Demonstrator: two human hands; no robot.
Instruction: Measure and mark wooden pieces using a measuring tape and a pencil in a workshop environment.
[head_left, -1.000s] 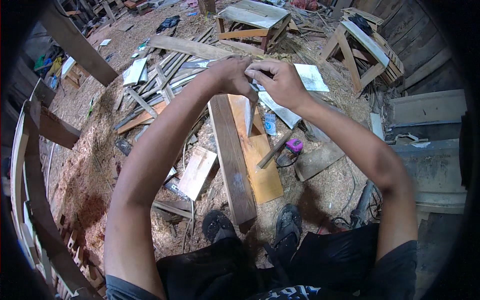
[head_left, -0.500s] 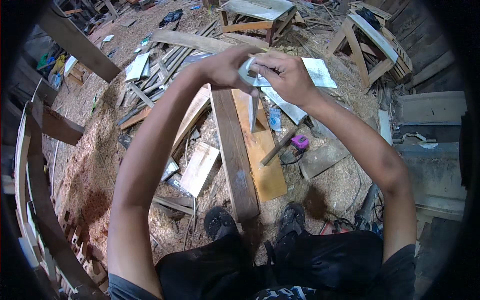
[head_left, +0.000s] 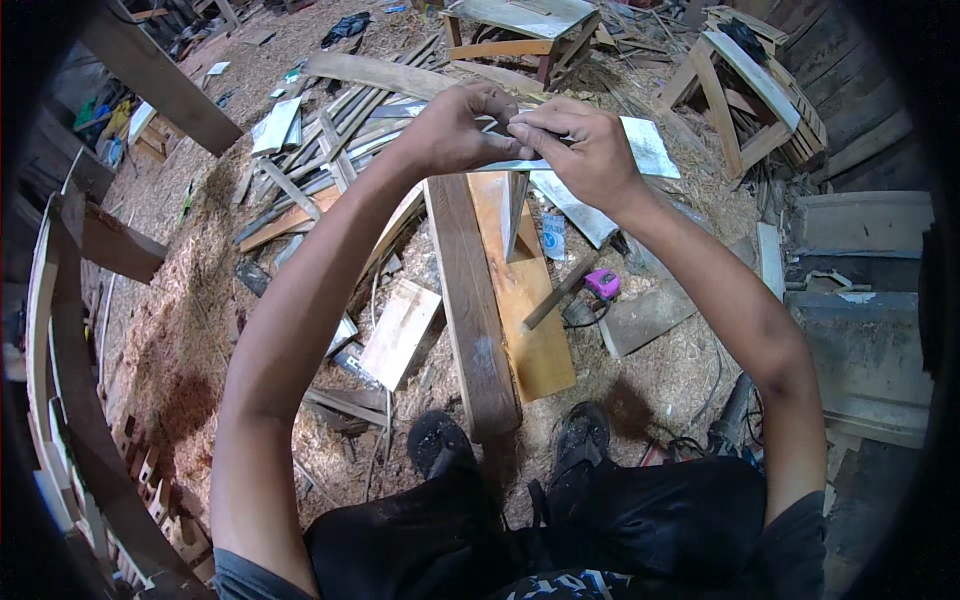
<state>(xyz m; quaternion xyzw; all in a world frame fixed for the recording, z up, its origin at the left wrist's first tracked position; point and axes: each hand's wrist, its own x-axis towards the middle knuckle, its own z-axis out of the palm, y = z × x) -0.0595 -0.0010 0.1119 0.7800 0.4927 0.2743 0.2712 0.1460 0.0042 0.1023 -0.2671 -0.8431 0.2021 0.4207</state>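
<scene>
Both hands are raised in front of me over the wood pile, fingertips meeting. My left hand has its fingers curled and its thumb reaching toward the right hand. Pinched at the tips, my right hand touches the left fingers. Whatever sits between them is too small or hidden to make out. Below the hands, a narrow pale wood piece stands out against an orange-toned board. Beside it lies a long dark brown plank. A short stick rests across the orange-toned board near a pink tape measure.
A pale board offcut lies on the shavings left of the plank. Scrap strips are heaped farther left. A low wooden bench stands at the back, a trestle at back right. A power tool lies by my right leg.
A whitish rounded thing seen at my fingers earlier no longer shows. My left hand has turned, and its thumb now meets my right fingertips.
</scene>
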